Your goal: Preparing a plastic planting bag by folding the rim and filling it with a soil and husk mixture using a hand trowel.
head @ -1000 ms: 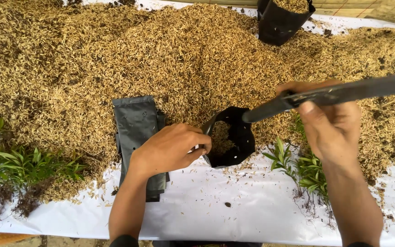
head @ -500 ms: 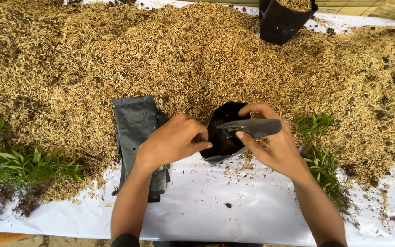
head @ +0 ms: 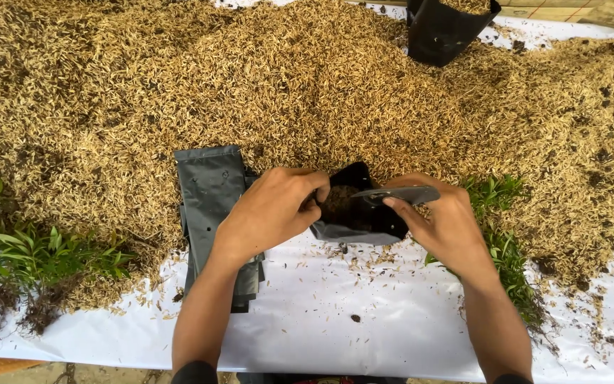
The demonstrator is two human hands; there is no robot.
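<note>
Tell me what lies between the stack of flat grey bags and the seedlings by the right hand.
In the head view, between the stack of flat grey bags and the seedlings lie the left hand, the small black bag and the right hand.

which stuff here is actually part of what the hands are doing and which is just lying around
In use:
left hand gripping the small black bag
right hand holding a dark flat tool at the bag's mouth
husk pile

Lying about:
flat bag stack
seedlings
filled black bag
white sheet
</note>
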